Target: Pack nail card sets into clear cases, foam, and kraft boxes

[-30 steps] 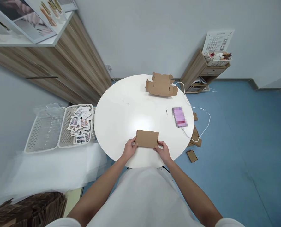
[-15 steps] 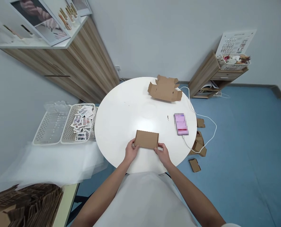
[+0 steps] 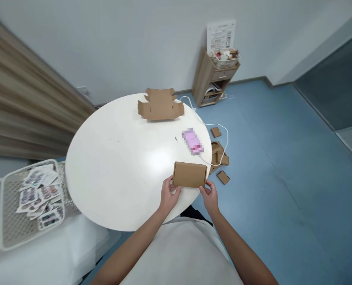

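A closed brown cardboard box (image 3: 190,175) is held between my two hands, over the right front edge of the white round table (image 3: 119,170). My left hand (image 3: 168,194) grips its left end, thumb along the near edge. On the opposite end, my right hand (image 3: 209,195) is closed the same way. Farther back on the table lies an unfolded cardboard box blank (image 3: 161,105) with its flaps spread. A pixelated pink-purple item (image 3: 193,141) with a white cable rests near the right edge.
Several small cardboard boxes (image 3: 223,177) and opened cardboard pieces (image 3: 219,154) lie on the blue floor to the right. White plastic baskets (image 3: 5,209), one with printed cards, stand at left. A small wooden cabinet (image 3: 207,77) stands against the wall; a white cable (image 3: 227,138) hangs off the table.
My view has turned to the right. Both hands still hold the box, which has shifted toward the table's right edge and appears larger, lifted nearer to me.
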`<action>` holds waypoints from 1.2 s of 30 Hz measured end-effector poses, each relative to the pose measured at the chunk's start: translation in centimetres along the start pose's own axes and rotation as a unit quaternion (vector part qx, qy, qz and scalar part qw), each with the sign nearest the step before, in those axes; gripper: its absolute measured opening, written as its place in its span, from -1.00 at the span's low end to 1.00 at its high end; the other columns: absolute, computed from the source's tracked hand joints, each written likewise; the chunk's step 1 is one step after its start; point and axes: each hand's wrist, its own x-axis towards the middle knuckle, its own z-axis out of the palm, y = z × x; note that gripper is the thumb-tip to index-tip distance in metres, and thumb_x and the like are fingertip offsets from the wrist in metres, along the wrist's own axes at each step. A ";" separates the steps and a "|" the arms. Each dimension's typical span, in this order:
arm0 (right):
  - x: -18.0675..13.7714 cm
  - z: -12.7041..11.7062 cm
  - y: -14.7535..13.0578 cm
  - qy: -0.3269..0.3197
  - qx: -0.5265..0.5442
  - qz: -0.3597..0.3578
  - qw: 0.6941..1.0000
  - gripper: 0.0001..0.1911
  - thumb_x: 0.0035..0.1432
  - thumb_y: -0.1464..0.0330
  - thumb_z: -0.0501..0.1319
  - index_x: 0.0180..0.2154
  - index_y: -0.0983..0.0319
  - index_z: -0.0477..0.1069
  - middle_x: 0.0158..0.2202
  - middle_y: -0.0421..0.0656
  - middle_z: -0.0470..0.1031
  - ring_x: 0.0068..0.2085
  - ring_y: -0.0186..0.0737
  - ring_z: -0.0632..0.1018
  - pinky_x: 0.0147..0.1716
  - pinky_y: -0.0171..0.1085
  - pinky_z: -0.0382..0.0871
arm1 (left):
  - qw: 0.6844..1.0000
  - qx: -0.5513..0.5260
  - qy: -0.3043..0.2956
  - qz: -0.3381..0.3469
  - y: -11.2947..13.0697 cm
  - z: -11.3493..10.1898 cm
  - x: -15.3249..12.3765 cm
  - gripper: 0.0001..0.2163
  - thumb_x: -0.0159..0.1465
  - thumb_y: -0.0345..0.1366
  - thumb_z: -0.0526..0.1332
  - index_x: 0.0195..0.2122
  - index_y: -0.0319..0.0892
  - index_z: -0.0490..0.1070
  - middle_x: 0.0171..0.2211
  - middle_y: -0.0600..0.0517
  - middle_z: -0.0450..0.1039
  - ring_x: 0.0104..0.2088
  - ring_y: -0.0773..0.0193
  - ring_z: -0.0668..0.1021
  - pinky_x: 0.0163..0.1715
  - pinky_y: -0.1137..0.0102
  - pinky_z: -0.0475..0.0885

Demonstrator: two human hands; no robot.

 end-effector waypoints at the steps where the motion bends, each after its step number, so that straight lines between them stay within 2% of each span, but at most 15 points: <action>1: -0.5 -0.9 0.2 0.022 0.000 -0.002 1.000 -0.51 -0.09 0.21 0.21 -0.10 0.23 0.20 -0.21 -0.06 0.44 -0.26 -0.20 0.48 -0.27 -0.21 0.35 | 1.000 0.002 -0.023 0.003 0.2 0.9 -0.1 -0.51 0.10 -0.26 0.17 0.06 -0.06 0.09 -0.02 -0.08 0.17 -0.20 0.30 0.43 -0.23 0.33 0.42; 7: -1.4 -6.8 1.8 0.165 -0.006 -0.023 0.986 -0.50 -0.09 0.19 0.19 -0.08 0.20 0.19 -0.12 -0.07 0.34 -0.23 -0.24 0.44 -0.25 -0.22 0.34 | 0.991 -0.009 -0.130 0.028 0.9 7.1 -0.9 -0.50 0.10 -0.28 0.17 0.08 -0.05 0.08 -0.06 -0.07 0.15 -0.24 0.33 0.44 -0.22 0.31 0.42; 10: 0.2 -10.5 2.8 0.233 -0.026 -0.034 0.972 -0.48 -0.08 0.17 0.17 -0.06 0.19 0.18 -0.10 -0.08 0.28 -0.25 -0.26 0.43 -0.27 -0.23 0.35 | 0.982 -0.020 -0.186 0.025 0.9 11.3 -0.8 -0.49 0.09 -0.29 0.16 0.09 -0.06 0.09 -0.08 -0.07 0.16 -0.27 0.34 0.45 -0.23 0.30 0.42; 12: 2.0 -13.5 3.1 0.254 -0.045 -0.035 0.965 -0.46 -0.08 0.16 0.16 -0.04 0.19 0.18 -0.09 -0.07 0.24 -0.27 -0.27 0.42 -0.28 -0.24 0.35 | 0.978 -0.016 -0.208 0.009 0.9 14.6 -0.5 -0.47 0.06 -0.30 0.18 0.08 -0.08 0.11 -0.09 -0.06 0.18 -0.29 0.35 0.45 -0.22 0.30 0.41; 15: 5.5 -18.4 3.2 0.248 -0.072 -0.032 0.966 -0.43 -0.10 0.14 0.17 -0.03 0.20 0.18 -0.06 -0.05 0.20 -0.26 -0.26 0.43 -0.27 -0.24 0.36 | 0.976 0.006 -0.217 -0.027 1.2 20.2 0.5 -0.45 0.01 -0.32 0.22 0.07 -0.10 0.14 -0.11 -0.06 0.21 -0.30 0.34 0.46 -0.25 0.32 0.41; 18: 9.3 -23.0 2.5 0.204 -0.094 -0.028 0.974 -0.36 -0.13 0.13 0.19 0.00 0.22 0.16 -0.03 0.00 0.16 -0.28 -0.25 0.45 -0.24 -0.23 0.37 | 0.976 0.043 -0.208 -0.053 1.9 25.6 2.0 -0.44 -0.02 -0.34 0.24 0.06 -0.13 0.16 -0.14 -0.08 0.24 -0.33 0.32 0.47 -0.27 0.33 0.41; 21: 13.1 -26.3 1.6 0.154 -0.103 -0.032 0.982 -0.31 -0.16 0.14 0.20 0.04 0.23 0.14 -0.01 0.01 0.13 -0.29 -0.24 0.47 -0.20 -0.20 0.36 | 0.977 0.078 -0.189 -0.053 2.6 30.1 4.1 -0.42 -0.03 -0.33 0.25 0.06 -0.18 0.16 -0.13 -0.12 0.24 -0.34 0.29 0.48 -0.28 0.32 0.41; 23: 15.5 -27.7 1.1 0.127 -0.100 -0.038 0.986 -0.28 -0.16 0.15 0.21 0.06 0.22 0.11 -0.01 0.00 0.14 -0.24 -0.21 0.48 -0.17 -0.18 0.35 | 0.979 0.092 -0.175 -0.043 2.9 32.3 5.8 -0.38 -0.04 -0.31 0.27 0.08 -0.19 0.13 -0.09 -0.16 0.23 -0.32 0.26 0.49 -0.28 0.30 0.41; 26: 18.3 -28.9 0.4 0.077 -0.100 -0.052 0.991 -0.27 -0.17 0.21 0.21 0.09 0.20 0.08 0.02 -0.02 0.14 -0.14 -0.17 0.45 -0.11 -0.17 0.31 | 0.984 0.096 -0.147 -0.032 3.2 34.2 8.3 -0.37 -0.04 -0.28 0.28 0.08 -0.22 0.12 0.00 -0.22 0.19 -0.22 0.18 0.48 -0.20 0.27 0.38; 30: 19.9 -30.1 0.3 0.047 -0.151 -0.067 0.985 -0.36 -0.19 0.25 0.21 0.01 0.19 0.20 0.03 -0.06 0.17 -0.01 -0.14 0.35 0.00 -0.14 0.19 | 0.986 0.124 -0.111 -0.030 3.2 34.7 10.6 -0.37 -0.13 -0.30 0.33 0.01 -0.27 0.22 0.03 -0.23 0.21 0.01 0.03 0.34 -0.03 0.22 0.24; 33: 19.6 -30.7 0.8 0.037 -0.173 -0.079 0.981 -0.46 -0.19 0.27 0.20 -0.07 0.20 0.28 -0.02 -0.09 0.26 -0.01 -0.16 0.34 0.01 -0.13 0.16 | 0.982 0.143 -0.100 -0.068 2.7 34.2 10.7 -0.42 -0.12 -0.29 0.32 -0.04 -0.29 0.26 0.03 -0.27 0.23 0.05 0.00 0.30 -0.01 0.17 0.19; 36: 18.8 -30.6 1.3 0.021 -0.162 -0.081 0.983 -0.55 -0.16 0.27 0.17 -0.13 0.21 0.31 -0.09 -0.09 0.33 -0.10 -0.18 0.42 -0.08 -0.13 0.25 | 0.977 0.122 -0.136 -0.114 2.4 33.5 9.9 -0.49 -0.08 -0.27 0.30 -0.08 -0.29 0.29 0.00 -0.27 0.27 -0.02 0.02 0.38 -0.06 0.18 0.26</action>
